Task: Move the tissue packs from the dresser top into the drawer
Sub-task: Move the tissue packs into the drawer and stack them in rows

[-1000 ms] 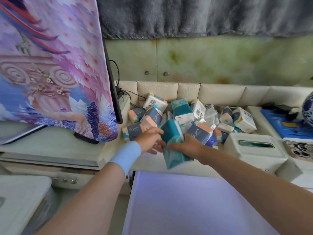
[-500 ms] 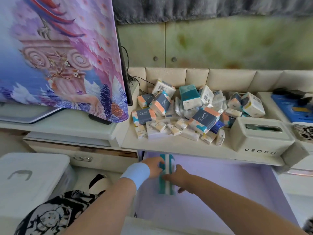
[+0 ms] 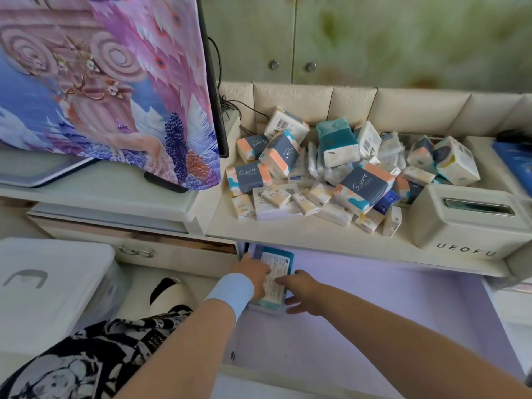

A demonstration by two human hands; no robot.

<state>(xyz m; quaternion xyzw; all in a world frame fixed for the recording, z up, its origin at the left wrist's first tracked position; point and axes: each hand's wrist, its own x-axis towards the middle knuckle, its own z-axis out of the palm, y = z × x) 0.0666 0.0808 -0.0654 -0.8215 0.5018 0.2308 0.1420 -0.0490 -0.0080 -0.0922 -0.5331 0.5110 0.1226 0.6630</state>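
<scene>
A teal and white tissue pack (image 3: 275, 272) lies flat in the far left corner of the open drawer (image 3: 388, 312), label side up. My left hand (image 3: 252, 273), with a pale blue wristband, grips the pack's left edge. My right hand (image 3: 302, 290) rests on its right edge with fingers spread. On the dresser top (image 3: 302, 234) above sits a pile of several tissue packs (image 3: 331, 174): navy and orange ones, a teal one, small cream ones.
A cream tissue box (image 3: 463, 223) stands at the right of the dresser top. A TV under a patterned cloth (image 3: 109, 82) stands at the left. A white lidded bin (image 3: 49, 292) is at lower left. A closed drawer with a ring handle (image 3: 135, 251) lies left of the open one.
Both hands carried the teal pack from the dresser top down into the drawer, then laid it flat in the far left corner. The view tilted downward.
</scene>
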